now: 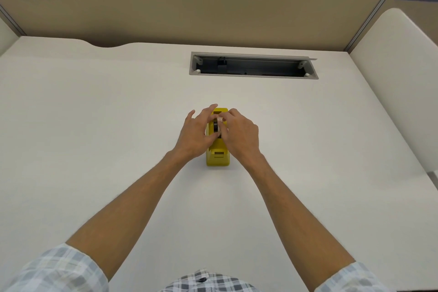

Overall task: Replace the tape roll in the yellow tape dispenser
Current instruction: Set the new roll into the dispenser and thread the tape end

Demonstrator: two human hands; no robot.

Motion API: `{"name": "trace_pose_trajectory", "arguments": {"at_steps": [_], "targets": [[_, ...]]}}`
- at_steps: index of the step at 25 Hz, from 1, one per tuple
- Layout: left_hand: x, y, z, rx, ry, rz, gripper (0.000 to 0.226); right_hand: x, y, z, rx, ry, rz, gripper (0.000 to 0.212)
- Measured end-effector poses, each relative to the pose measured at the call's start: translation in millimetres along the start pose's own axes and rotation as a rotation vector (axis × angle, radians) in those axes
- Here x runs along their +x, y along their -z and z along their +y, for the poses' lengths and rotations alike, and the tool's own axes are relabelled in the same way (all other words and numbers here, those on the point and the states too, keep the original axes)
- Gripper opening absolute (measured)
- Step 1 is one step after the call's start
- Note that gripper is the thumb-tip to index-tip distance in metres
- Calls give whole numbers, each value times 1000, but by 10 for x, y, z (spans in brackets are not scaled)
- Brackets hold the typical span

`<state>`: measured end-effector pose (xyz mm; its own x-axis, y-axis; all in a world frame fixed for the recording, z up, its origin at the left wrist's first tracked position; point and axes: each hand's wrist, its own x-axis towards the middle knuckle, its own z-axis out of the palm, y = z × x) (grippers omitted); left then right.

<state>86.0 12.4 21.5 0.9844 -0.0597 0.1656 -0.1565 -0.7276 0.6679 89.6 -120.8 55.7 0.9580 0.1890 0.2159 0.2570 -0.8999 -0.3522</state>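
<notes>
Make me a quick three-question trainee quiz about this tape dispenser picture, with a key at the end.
1. True or false: both hands are on the yellow dispenser.
2. Which lies beyond the dispenser, set into the desk?
A. A keyboard
B. An open cable tray
C. A stapler
3. Fill in: the dispenser stands ____ on the desk, between the two hands.

Key
1. True: the left hand and right hand meet over the black roll hub.
2. B: the cable tray is recessed near the partition.
3. Upright.
</notes>
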Motion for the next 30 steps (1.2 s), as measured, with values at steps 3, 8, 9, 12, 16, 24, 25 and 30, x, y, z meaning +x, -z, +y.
{"name": "trace_pose_trajectory", "arguments": {"at_steps": [3,8,9,12,16,24,25,30], "targets": [[-3,3,7,8,7,-1,68,-2,27,16,49,-10,17,23],[-4,30,8,-7,-47,-37,54,30,7,33,27,-11,6,22],[-3,38,9,0,-52,-42,51,32,-8,34,10,-9,-10,23],[-5,46,14,44,-31,-44,42,24,-44,45,-18,2,-32,25],[-8,46,-6,91,-62,-51,37,-38,-93,66,-22,14,-55,24],[6,20,-46,150,-91,-11,43,-173,-146,141,25,-15,-74,22],[12,16,-50,160,-97,-8,42,-188,-151,146,30,-18,-76,23],[14,-10,-86,155,-167,-4,32,-230,-150,143,40,-37,-93,26]]}}
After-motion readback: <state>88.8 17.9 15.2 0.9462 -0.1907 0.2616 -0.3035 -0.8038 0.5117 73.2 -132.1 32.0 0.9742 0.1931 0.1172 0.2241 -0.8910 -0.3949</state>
